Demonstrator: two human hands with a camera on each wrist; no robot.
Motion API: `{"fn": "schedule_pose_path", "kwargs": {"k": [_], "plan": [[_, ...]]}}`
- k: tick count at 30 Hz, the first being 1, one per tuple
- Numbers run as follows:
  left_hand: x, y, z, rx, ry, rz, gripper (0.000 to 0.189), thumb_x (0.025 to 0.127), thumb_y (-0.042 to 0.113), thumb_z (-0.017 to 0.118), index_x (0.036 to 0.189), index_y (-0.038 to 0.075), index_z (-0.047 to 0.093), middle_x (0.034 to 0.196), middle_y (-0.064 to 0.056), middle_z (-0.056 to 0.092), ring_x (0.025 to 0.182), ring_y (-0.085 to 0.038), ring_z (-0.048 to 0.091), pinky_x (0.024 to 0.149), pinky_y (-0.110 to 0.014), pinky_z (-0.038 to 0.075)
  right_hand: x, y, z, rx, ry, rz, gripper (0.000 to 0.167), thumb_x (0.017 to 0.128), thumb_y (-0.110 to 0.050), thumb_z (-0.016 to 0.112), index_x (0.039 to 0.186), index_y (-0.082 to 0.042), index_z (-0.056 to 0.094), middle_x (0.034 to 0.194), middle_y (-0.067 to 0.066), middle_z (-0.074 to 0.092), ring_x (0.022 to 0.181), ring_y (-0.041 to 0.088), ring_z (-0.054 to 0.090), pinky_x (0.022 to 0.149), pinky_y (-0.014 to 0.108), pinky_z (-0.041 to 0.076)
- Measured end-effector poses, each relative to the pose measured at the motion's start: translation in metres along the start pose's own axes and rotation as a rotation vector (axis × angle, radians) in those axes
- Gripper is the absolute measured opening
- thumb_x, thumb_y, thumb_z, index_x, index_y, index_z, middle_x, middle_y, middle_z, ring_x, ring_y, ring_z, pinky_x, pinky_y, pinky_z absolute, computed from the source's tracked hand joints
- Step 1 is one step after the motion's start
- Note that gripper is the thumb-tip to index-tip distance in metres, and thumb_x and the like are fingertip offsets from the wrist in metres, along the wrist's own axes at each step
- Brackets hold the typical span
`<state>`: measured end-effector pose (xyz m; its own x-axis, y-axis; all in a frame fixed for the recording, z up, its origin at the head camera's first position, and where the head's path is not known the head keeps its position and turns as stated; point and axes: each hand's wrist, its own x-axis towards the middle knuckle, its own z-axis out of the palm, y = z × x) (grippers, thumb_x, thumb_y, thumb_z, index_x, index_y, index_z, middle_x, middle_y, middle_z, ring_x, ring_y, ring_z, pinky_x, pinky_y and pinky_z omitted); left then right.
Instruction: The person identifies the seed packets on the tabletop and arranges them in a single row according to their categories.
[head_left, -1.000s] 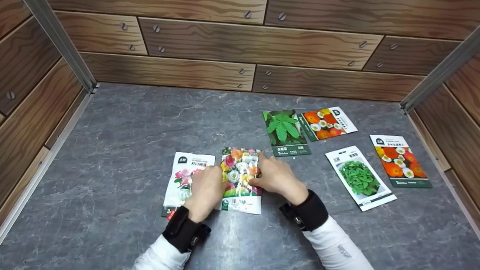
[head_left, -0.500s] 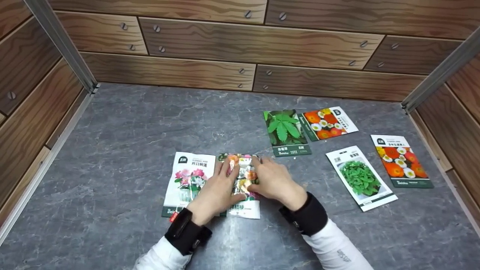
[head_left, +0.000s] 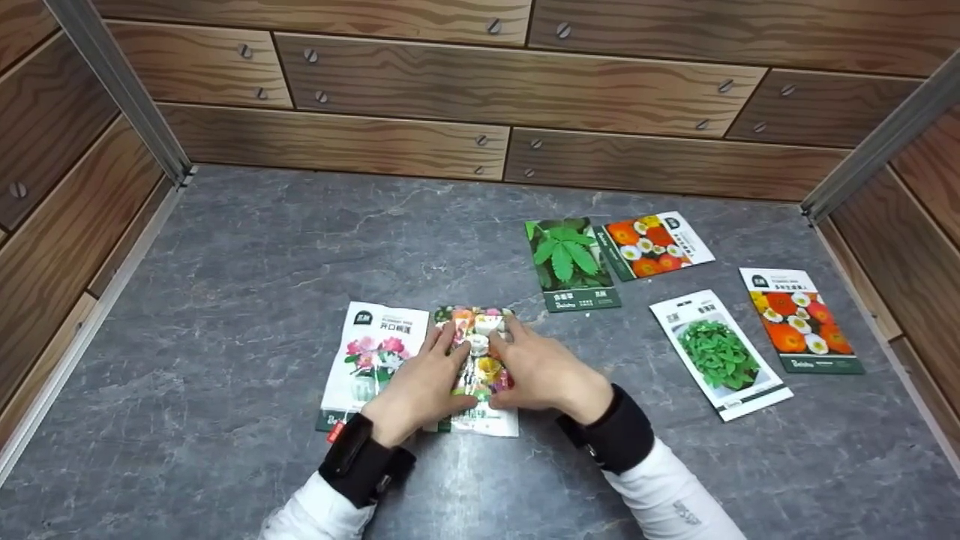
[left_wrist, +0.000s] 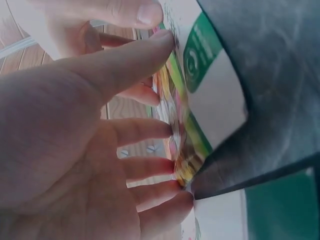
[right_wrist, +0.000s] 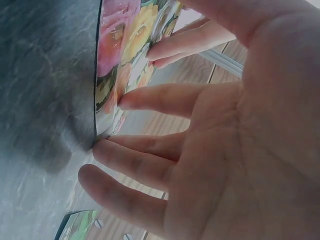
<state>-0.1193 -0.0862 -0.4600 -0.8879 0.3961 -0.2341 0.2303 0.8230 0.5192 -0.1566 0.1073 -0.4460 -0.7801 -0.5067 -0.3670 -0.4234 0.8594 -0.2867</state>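
A seed packet printed with mixed colourful flowers (head_left: 486, 369) lies on the grey table between my hands. My left hand (head_left: 421, 386) rests on its left part, fingers extended and fingertips on the printed face. From the other side my right hand (head_left: 553, 369) touches the right edge, its fingers fairly straight in the right wrist view. The packet's white and green end (left_wrist: 220, 102) lifts into a bend in the left wrist view. Directly left lies a white seed packet with pink flowers (head_left: 361, 346), partly covered by my left hand.
To the right lie a green leaf packet (head_left: 566, 255), an orange-flower packet (head_left: 651, 244) beside it, a white packet with a green herb (head_left: 716, 354) and another orange-flower packet (head_left: 806, 330). Wood-patterned walls (head_left: 420, 82) enclose the back and sides.
My left hand has gone from curled at the packet's left edge to spread over its face. The mixed-flower packet has shifted slightly towards me. My right hand has stayed at its right edge.
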Motion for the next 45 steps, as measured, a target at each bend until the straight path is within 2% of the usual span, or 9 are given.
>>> {"fn": "schedule_pose_path", "kwargs": {"k": [8,22,36,45], "plan": [[-0.001,-0.01,-0.007,-0.025,0.002,-0.007,0.075,0.094,0.026,0.079,0.155,-0.003,0.047,0.172,-0.027,0.026,0.161,-0.05,0.024,0.128,-0.061,0.036,0.004,-0.001,0.003,0.041,0.016,-0.03,0.094,0.087,-0.04,0.085,0.161,-0.004,0.04,0.172,0.032,0.021,0.151,0.051,0.041,0.122,0.062,0.043],[-0.005,-0.004,-0.014,0.117,-0.035,-0.046,0.078,0.089,0.029,0.084,0.153,0.002,0.05,0.171,-0.025,0.031,0.158,-0.049,0.031,0.123,-0.062,0.042,0.002,-0.002,0.006,0.049,0.01,-0.069,0.098,0.088,-0.042,0.084,0.163,-0.004,0.035,0.174,0.03,0.014,0.155,0.049,0.037,0.127,0.057,0.039],[-0.007,-0.008,-0.017,0.094,-0.047,-0.065,0.076,0.089,0.025,0.084,0.154,0.004,0.051,0.173,-0.024,0.028,0.159,-0.048,0.03,0.126,-0.063,0.037,0.005,-0.006,0.006,0.045,-0.015,-0.057,0.099,0.089,-0.045,0.082,0.165,-0.008,0.031,0.176,0.025,0.009,0.16,0.044,0.029,0.13,0.057,0.033],[-0.008,-0.007,-0.018,0.094,-0.029,-0.066,0.075,0.086,0.022,0.085,0.151,0.003,0.054,0.171,-0.025,0.031,0.157,-0.049,0.034,0.124,-0.066,0.039,0.005,-0.003,0.007,0.072,-0.019,-0.072,0.099,0.089,-0.043,0.082,0.166,-0.009,0.029,0.177,0.023,0.007,0.161,0.043,0.027,0.13,0.056,0.033]]}}
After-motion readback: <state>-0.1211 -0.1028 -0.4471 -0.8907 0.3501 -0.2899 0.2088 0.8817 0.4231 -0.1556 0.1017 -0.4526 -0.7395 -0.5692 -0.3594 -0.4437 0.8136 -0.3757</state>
